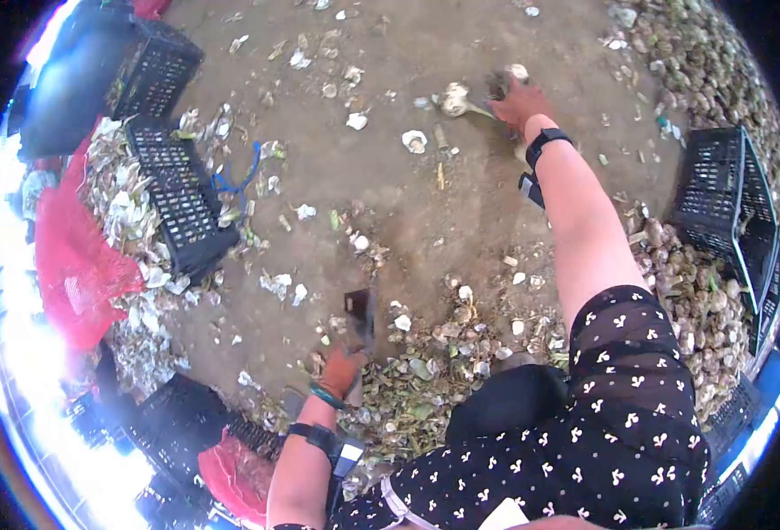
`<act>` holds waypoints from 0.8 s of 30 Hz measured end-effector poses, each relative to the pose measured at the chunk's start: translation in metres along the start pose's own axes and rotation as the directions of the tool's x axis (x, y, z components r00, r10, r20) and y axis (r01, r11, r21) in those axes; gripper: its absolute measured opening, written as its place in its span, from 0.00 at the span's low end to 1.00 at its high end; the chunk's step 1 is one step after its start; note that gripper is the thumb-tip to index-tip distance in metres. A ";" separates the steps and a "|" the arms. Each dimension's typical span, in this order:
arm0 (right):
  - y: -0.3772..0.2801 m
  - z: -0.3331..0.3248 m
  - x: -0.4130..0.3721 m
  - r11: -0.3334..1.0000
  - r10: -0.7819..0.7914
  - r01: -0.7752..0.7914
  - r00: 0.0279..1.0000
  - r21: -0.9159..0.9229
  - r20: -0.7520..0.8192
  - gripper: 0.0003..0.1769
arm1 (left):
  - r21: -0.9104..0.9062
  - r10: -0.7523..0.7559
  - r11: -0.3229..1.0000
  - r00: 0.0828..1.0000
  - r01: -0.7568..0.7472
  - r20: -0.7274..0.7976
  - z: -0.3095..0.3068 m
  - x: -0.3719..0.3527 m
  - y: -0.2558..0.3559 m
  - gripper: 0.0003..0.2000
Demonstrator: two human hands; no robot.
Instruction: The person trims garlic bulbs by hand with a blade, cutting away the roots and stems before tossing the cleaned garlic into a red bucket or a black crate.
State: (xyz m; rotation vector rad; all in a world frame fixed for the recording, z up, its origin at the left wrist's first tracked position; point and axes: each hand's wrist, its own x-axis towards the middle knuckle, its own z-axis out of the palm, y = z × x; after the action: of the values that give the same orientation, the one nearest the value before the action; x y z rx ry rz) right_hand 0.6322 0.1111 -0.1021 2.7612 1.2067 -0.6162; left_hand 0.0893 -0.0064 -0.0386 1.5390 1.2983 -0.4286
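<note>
My right hand [520, 104], in an orange-red glove, reaches far forward over the dirt floor. Its fingers are closed around garlic. One whitish garlic bulb [454, 99] extends to the left on its stem, and another pale bulb [518, 71] shows above the fingers. Blur hides the exact grip. Lower down, my left hand [340, 371], also gloved, is wrapped around a tool with a dark flat blade [360, 307] that points up and away from me. Its handle is mostly covered. Beneath and right of it lie garlic trimmings [421, 384].
A large heap of garlic [704, 57] fills the upper right, with more bulbs [690, 305] beside a tilted black crate [717, 181]. On the left are a black crate [182, 199], pale peelings [129, 199], a pink mesh bag [76, 265] and a blue strap [250, 168].
</note>
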 end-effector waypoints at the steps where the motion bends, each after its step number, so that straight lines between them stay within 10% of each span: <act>1: -0.012 0.000 -0.008 1.000 -0.014 0.014 1.000 0.011 0.014 0.40 | -0.071 -0.042 0.997 0.997 0.037 -0.066 0.006 -0.014 0.018 0.16; 3: -0.038 0.000 -0.025 0.957 -0.258 0.257 0.966 -0.131 0.012 0.35 | -0.095 -0.239 0.968 0.969 0.232 -0.068 -0.004 -0.032 0.075 0.16; 11: -0.018 0.042 -0.137 0.885 -0.445 0.439 0.896 -0.155 -0.003 0.23 | -0.184 -0.129 0.974 0.992 0.128 0.005 0.008 -0.027 0.070 0.14; 13: 0.004 0.051 -0.178 0.836 -0.537 0.535 0.843 -0.124 0.023 0.22 | 0.069 -0.169 0.984 0.985 0.166 0.029 0.004 -0.020 0.098 0.14; 17: 0.045 0.076 -0.240 0.776 -0.619 0.624 0.781 -0.087 0.080 0.25 | -0.185 -0.008 0.983 0.996 -0.008 -0.084 0.013 0.001 0.125 0.17; 19: 0.054 0.090 -0.266 0.786 -0.453 0.379 0.891 0.488 0.039 0.29 | -0.122 0.010 0.992 0.989 -0.029 -0.148 0.020 0.013 0.146 0.17; 24: 0.036 0.082 -0.289 0.683 -0.336 0.300 0.939 0.665 -0.079 0.38 | 0.253 0.126 0.967 0.931 -0.037 -0.343 0.036 0.028 0.199 0.15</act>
State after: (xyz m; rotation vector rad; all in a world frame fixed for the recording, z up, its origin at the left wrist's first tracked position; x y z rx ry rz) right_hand 0.4535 -0.1307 -0.0696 3.0390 1.7657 -1.4040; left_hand 0.2853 0.0002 0.0181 1.9383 1.4927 -0.2670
